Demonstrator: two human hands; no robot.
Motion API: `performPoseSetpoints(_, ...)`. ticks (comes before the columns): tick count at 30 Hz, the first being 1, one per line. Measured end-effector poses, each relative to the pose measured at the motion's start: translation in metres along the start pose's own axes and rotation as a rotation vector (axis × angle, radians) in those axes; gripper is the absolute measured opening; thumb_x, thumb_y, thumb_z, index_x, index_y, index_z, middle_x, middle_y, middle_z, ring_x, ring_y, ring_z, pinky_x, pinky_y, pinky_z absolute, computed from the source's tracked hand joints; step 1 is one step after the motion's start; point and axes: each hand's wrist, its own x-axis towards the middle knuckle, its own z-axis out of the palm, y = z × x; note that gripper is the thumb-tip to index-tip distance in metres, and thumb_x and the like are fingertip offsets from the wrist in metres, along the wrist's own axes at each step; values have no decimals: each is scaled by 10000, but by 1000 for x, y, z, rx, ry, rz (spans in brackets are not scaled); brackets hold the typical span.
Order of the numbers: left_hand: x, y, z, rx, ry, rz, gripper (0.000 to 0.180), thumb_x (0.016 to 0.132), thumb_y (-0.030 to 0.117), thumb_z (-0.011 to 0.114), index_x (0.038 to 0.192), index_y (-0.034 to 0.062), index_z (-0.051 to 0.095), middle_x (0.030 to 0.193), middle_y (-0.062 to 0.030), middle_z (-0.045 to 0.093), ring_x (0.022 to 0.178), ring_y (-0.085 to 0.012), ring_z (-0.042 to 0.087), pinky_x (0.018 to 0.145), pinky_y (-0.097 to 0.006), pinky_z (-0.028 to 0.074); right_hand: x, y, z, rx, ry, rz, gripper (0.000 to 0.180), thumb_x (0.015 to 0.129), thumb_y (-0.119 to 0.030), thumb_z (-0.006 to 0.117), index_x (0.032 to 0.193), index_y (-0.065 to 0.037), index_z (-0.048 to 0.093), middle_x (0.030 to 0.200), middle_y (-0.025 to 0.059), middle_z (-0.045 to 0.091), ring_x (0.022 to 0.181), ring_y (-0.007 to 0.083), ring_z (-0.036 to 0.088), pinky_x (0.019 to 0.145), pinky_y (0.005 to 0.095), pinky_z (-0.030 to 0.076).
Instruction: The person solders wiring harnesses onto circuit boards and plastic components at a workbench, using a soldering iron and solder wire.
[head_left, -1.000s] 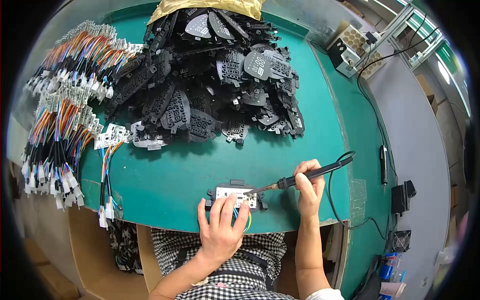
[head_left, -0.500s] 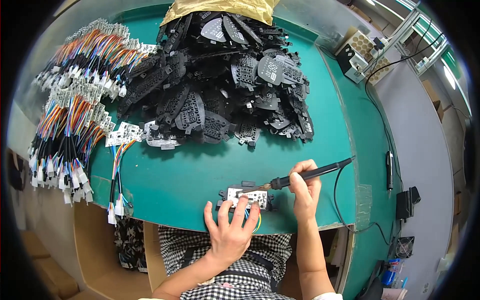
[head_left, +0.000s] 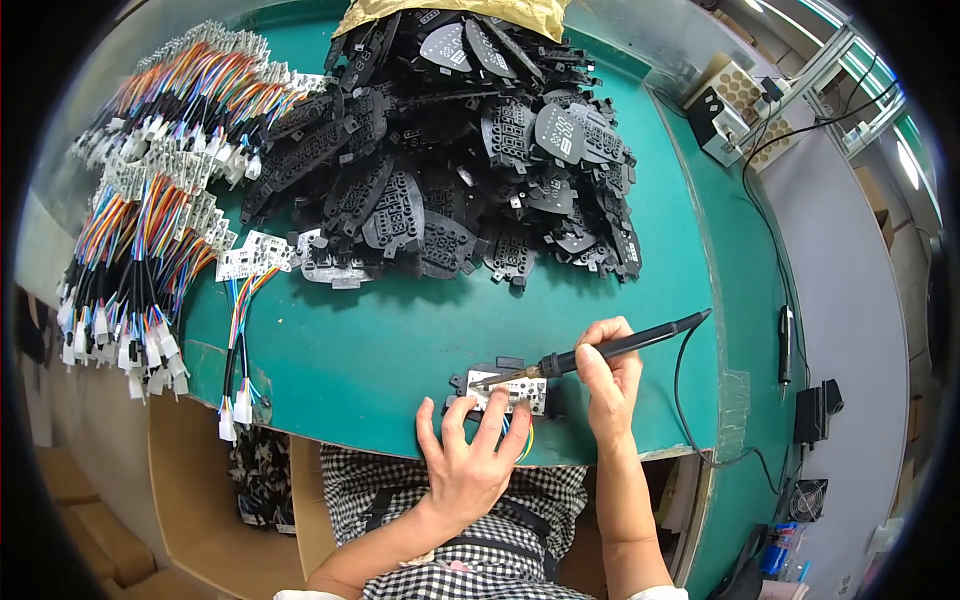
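Note:
A white circuit board (head_left: 535,393) with coloured wires sits on a black plastic part (head_left: 509,363) near the table's front edge. My left hand (head_left: 470,465) lies over its near side, fingers spread and fingertips pressing on the board. In my right hand (head_left: 608,385) is a black-handled soldering iron (head_left: 630,342), gripped like a pen. Its metal tip (head_left: 492,381) points left and reaches the board's upper left part; whether it touches is too small to tell. My left fingers hide part of the board and its wires.
Black plastic panels (head_left: 440,200) are heaped at the back under yellow wrapping (head_left: 480,12). Wired circuit boards (head_left: 150,220) pile up at the left; one board (head_left: 255,257) lies beside them, wires over the edge. The iron's cord (head_left: 690,430) loops at right, near a black pen-like tool (head_left: 785,345).
The soldering iron's tip has shifted left along the board, toward its upper left end. My left hand still presses on the board. The whole view has shifted slightly.

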Motion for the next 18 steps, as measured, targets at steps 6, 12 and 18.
performPoseSetpoints(6,0,0,1,-7,10,-1,438,615,146,672,1044,192,599,1166,-34,508,995,-277,445,934,-569,248,0,1,0,0,-1,-8,124,810,-89,571,858,-42,466,733,-31,433,620,29,357,534,181,292)
performPoseSetpoints(12,0,0,1,0,3,7,437,613,147,671,1042,190,600,1164,-33,509,996,-276,446,938,-569,243,0,2,0,13,-10,-15,130,811,-87,575,863,-42,465,736,-29,443,620,27,372,535,175,304)
performPoseSetpoints(18,0,0,0,-3,-5,9,443,608,146,667,1044,190,600,1164,-37,508,1000,-278,441,939,-571,238,-1,3,-1,10,1,-16,131,807,-85,579,857,-43,465,727,-31,441,606,25,366,523,176,299)
